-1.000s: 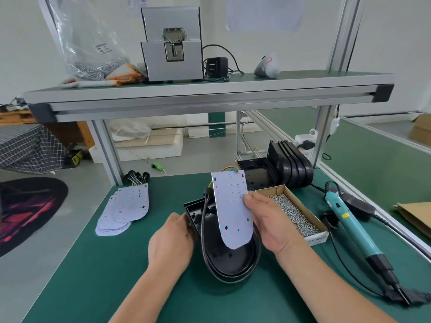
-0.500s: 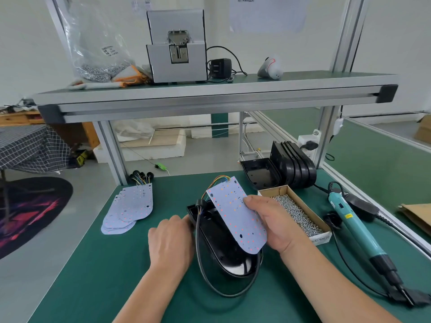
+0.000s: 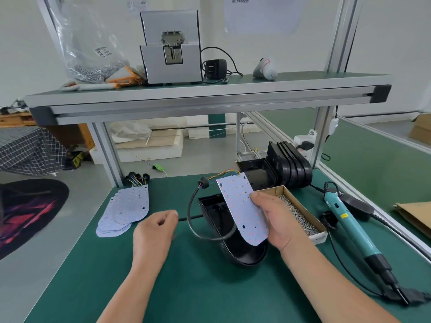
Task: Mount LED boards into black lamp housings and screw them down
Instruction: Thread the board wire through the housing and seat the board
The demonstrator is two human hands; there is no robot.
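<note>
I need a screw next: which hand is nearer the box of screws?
Right. The right hand, holding the LED board, sits against the screw box; the left hand is across the housing from it.

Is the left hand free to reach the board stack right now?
Probably yes: the left hand seems to pinch only the black cable, and bare mat lies between it and the board stack.

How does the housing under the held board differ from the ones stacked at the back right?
The housing by the right hand lies flat on the mat, cavity up; the stacked housings stand on edge, packed together. A black cable loops across it, and the LED board is held tilted over it; the stacked ones show neither board nor cable. All are black with rounded ends.
</note>
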